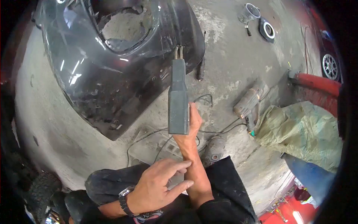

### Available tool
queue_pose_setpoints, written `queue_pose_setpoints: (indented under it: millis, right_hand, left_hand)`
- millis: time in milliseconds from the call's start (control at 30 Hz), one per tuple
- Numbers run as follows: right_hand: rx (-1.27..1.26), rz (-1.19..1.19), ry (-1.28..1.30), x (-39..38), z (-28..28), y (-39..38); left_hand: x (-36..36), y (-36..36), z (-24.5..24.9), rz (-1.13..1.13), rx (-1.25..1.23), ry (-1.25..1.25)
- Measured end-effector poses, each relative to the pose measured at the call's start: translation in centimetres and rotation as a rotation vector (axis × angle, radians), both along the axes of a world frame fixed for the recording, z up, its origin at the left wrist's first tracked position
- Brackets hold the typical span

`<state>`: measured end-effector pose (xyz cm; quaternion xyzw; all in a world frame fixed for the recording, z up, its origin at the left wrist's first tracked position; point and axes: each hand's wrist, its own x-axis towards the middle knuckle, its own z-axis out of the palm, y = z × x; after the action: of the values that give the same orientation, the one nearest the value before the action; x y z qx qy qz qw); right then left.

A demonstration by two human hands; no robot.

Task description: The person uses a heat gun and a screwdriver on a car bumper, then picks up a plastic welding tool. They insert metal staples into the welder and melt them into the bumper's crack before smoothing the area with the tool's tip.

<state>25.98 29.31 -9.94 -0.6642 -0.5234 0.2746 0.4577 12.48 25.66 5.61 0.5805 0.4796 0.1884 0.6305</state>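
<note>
My right hand (194,121) is wrapped round a dark grey hot stapler gun (178,100) that points away from me. Its two metal prongs end right at the surface of a scuffed black car bumper (123,86), near the bumper's right side. The bumper lies on the floor and has a large oval opening. My left hand (160,183), with a watch on the wrist, holds nothing. Its fingers are apart, with the tips at my right forearm. A black cord (145,137) loops over the floor below the gun.
On the floor to the right lie a taped, cylinder-shaped tool (248,102) and a crumpled greenish sack (302,130). Two round lamp parts, one clear (250,13) and one black (267,30), sit further back. A red bar (317,81) juts in at right, near a car wheel (330,66).
</note>
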Motion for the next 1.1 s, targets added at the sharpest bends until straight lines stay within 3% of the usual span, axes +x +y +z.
queue_pose_setpoints:
  millis: [467,1100]
  right_hand:
    - [0.024,0.01,0.068,0.5,-1.2,-0.3]
    - [-0.028,-0.012,0.041,0.3,-0.9,-0.2]
  left_hand:
    - [1.1,-0.1,-0.7,-0.063,-0.069,0.156]
    - [0.9,-0.4,-0.9,-0.027,0.03,-0.001]
